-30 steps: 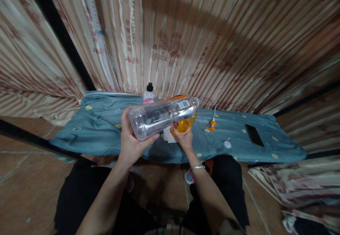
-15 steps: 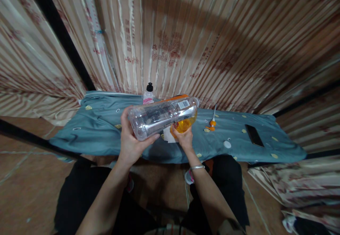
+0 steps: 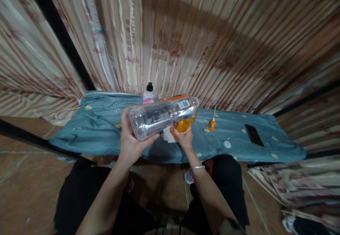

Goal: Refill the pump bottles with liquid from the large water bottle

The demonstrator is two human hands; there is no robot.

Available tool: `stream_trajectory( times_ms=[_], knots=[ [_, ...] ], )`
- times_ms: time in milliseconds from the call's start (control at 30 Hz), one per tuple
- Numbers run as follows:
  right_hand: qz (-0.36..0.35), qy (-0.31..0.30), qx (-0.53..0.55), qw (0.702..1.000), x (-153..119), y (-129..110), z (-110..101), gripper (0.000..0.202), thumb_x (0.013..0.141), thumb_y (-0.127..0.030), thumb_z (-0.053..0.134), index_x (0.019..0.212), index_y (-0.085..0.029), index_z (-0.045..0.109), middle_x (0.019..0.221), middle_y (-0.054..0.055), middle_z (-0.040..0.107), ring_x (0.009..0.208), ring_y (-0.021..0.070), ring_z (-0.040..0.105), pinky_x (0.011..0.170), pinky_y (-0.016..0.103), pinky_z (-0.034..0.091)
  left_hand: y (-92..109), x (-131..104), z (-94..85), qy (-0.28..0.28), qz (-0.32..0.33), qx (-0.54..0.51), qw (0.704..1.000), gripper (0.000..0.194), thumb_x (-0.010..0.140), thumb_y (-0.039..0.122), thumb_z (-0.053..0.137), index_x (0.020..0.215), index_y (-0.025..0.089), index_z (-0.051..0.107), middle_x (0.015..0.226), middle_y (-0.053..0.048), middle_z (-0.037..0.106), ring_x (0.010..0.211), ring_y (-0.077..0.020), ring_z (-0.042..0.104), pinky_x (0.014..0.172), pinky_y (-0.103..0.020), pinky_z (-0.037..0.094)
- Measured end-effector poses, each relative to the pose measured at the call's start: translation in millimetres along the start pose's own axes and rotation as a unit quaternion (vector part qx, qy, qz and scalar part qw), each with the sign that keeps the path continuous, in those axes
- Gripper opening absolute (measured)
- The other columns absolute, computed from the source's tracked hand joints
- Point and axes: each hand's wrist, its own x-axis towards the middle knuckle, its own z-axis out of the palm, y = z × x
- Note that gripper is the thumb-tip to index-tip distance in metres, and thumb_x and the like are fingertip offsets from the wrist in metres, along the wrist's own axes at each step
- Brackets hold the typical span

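Clear bottle (image 3: 162,117): held over the blue cloth (image 3: 92,132) at the centre, tipped nearly flat; base toward the left, neck toward the right and slightly farther away. A barcode (image 3: 183,103) shows near the neck end, and orange runs along the far side.
Left hand (image 3: 132,136): grasps the base end, fingers curled around its left side, thumb stretched along the near side.
Right hand (image 3: 185,137): fingers wrapped around the amber bottle (image 3: 183,125); a silver bangle (image 3: 198,166) circles the wrist.
Amber bottle: just below the clear one's neck end and partly hidden by it. Its mouth is out of sight, so whether the two necks touch cannot be told.
Legs (image 3: 230,178): dark trousers, one knee on each side, at the cloth's near edge.
White lid (image 3: 227,144): lies flat, to the right of the hands.
White paper (image 3: 170,136): just left of the right hand, partly covered.
Phone (image 3: 254,135): lies at a slant, far right, screen dark.
Orange pump (image 3: 212,123): on its side between amber bottle and phone, pale tube pointing away.
Small bottle (image 3: 148,95): upright behind the clear one, black-capped, lower part hidden.
Curtain (image 3: 225,33): pale, pleated, printed in red-brown, across the back.
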Motion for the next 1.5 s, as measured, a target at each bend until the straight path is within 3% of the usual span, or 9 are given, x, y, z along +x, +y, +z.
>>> stream_trajectory(
  times_ms=[1500],
  knots=[
    [0.005,-0.002,-0.023,1.000,0.1,0.8,0.4,0.079,0.065,-0.053,0.084,0.127,-0.013,0.055,0.111,0.020,0.076,0.110,0.0352,0.073,0.089,0.041,0.058,-0.6,0.1,0.7,-0.004,0.002,-0.015,1.000,0.102,0.060,0.054,0.092,0.143,0.023,0.041,0.133,-0.013,0.057,0.118,-0.0285,0.065,0.102,-0.044,0.055]
  ],
)
